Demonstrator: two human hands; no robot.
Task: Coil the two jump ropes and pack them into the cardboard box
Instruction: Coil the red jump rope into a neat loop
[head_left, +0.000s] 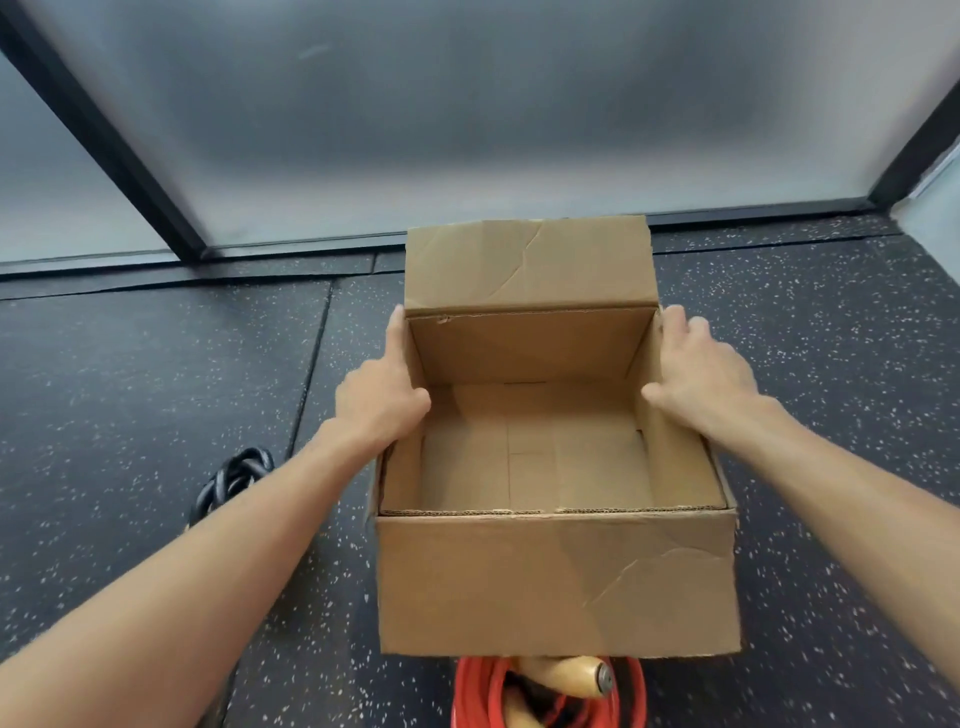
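Observation:
An open cardboard box (556, 582) sits in the middle of the view, nothing inside it, its far flap standing up. My left hand (379, 395) grips the box's left wall, thumb inside and fingers along the outside. My right hand (701, 374) grips the right wall the same way. A coiled red jump rope (478, 691) with wooden handles (571, 673) lies on the floor just in front of the box, partly hidden by it. A coiled black jump rope (234, 478) lies to the left, mostly covered by my left forearm.
The floor is dark speckled rubber matting (130, 395). A frosted glass wall with black frames (467, 130) rises close behind the box.

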